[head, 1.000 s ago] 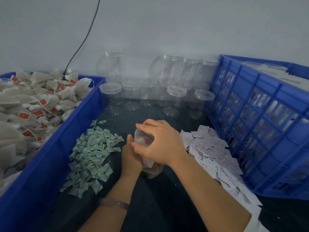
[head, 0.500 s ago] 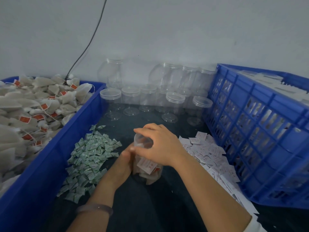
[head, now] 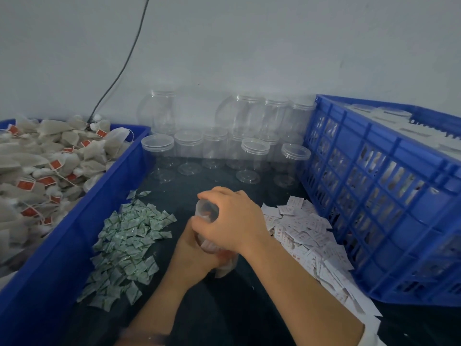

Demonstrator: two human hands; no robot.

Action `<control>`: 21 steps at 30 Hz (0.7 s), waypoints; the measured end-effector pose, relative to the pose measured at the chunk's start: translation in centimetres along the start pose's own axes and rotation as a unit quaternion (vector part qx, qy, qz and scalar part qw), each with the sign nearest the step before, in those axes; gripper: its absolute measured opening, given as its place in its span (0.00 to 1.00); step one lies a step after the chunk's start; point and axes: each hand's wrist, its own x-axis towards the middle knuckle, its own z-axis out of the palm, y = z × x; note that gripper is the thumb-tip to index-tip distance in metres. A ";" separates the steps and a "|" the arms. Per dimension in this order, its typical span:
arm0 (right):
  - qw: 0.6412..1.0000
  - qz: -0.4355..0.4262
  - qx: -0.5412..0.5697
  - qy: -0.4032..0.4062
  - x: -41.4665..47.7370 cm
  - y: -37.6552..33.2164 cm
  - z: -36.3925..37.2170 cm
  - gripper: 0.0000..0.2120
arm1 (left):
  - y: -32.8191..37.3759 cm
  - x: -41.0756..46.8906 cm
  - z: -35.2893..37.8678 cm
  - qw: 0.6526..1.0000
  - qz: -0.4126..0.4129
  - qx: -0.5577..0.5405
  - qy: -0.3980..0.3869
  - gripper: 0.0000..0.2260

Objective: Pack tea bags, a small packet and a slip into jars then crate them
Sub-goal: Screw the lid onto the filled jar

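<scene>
A clear plastic jar [head: 209, 213] with tea bags and a white slip inside stands on the dark table in the middle. My left hand [head: 192, 253] grips its body from the left. My right hand [head: 234, 218] curls over its mouth and right side. Tea bags [head: 45, 168] with red tags fill the blue bin [head: 74, 236] on the left. Small green packets [head: 127, 243] lie in a heap beside the bin. White slips [head: 306, 236] are piled to the right of the jar. The blue crate [head: 384, 196] stands at the right.
Several empty clear jars [head: 254, 156] with lids stand in rows along the back wall. A black cable [head: 119, 71] runs down the wall behind the tea-bag bin. Pale lids or sheets show over the crate's far rim.
My left hand has slid lower down the jar's side. My right hand stays on the jar's mouth. The view has tilted slightly.
</scene>
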 end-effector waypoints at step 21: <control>0.998 0.055 -0.037 0.020 -1.0 -0.8 0.4 0.31 | -0.6 -0.4 0.6 0.999 -0.025 0.020 0.012 0.32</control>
